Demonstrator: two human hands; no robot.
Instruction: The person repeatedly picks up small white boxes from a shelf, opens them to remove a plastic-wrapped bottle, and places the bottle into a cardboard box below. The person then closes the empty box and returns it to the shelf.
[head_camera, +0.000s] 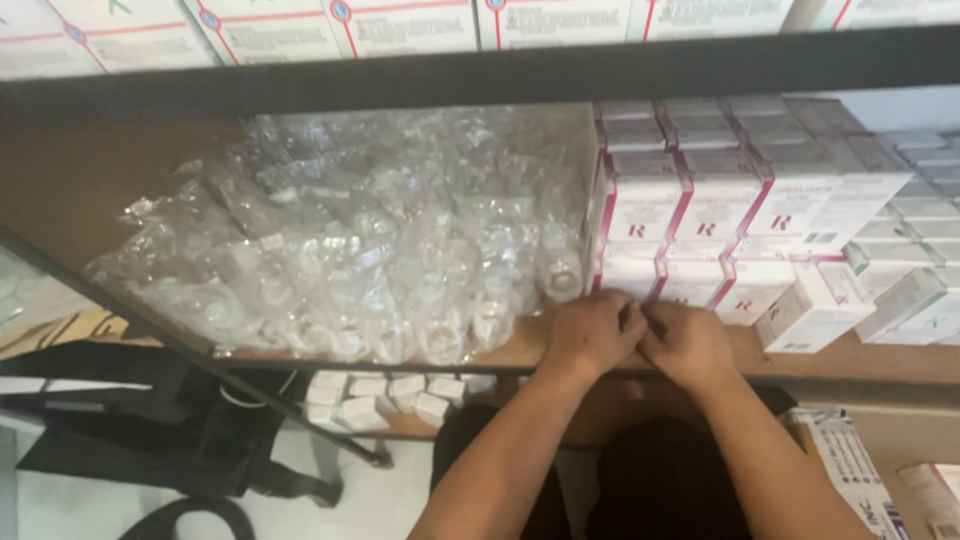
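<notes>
Hands meet at the front edge of the brown wooden shelf (860, 362): the left hand (592, 332) and the right hand (688, 343) lie knuckles up, fingers curled and touching each other, and whether they pinch anything between them cannot be told. They sit just below the stacked white cardboard boxes with magenta stripes (705, 215), while a heap of clear crinkled plastic packets (350, 245) fills the shelf to their left.
</notes>
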